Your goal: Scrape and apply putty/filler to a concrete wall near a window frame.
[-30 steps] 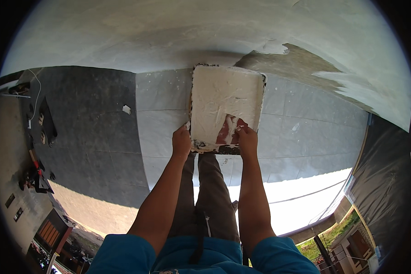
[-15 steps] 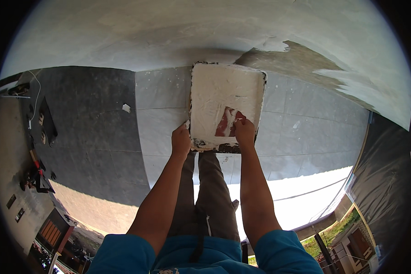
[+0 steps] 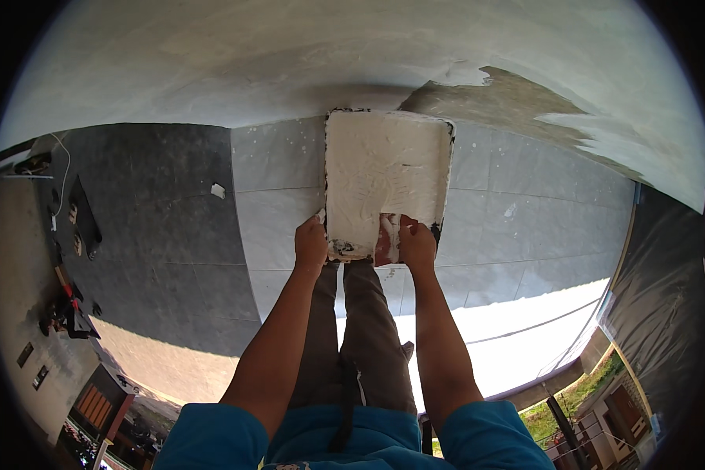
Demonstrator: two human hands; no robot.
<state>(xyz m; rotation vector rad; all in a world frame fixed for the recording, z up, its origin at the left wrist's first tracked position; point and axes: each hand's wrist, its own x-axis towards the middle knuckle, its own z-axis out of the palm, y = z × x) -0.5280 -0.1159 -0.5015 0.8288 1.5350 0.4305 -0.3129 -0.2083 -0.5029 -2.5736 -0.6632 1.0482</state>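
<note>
Grip, right hand [image 3: 417, 247]: clamped on a scraper, thumb and fingers together on its right side. Grip, left hand [image 3: 311, 243]: closed on the left edge of a tray, near its lower corner.

Scraper [image 3: 385, 241]: reddish, streaked with white; lies over the tray's near edge, right of middle.

Tray [image 3: 451, 142]: rectangular, dark rim caked with white; held in front of the body, above the floor. Any support underneath cannot be told.

Paste [image 3: 372, 160]: off-white, ridged, covering most of the tray's bed; supply appears ample.

Trousers [image 3: 368, 313]: dark, partly behind the tray's near edge.

Floor [image 3: 536, 176]: grey tiles, white spots; darker stretch at left, bearing a white scrap [image 3: 218, 190].

Wall [image 3: 274, 70]: beyond the tray; mostly pale, apparently coated. Brown-grey patch [image 3: 497, 110], right of centre, ragged white edges: looks bare, therefore left undone.
</note>
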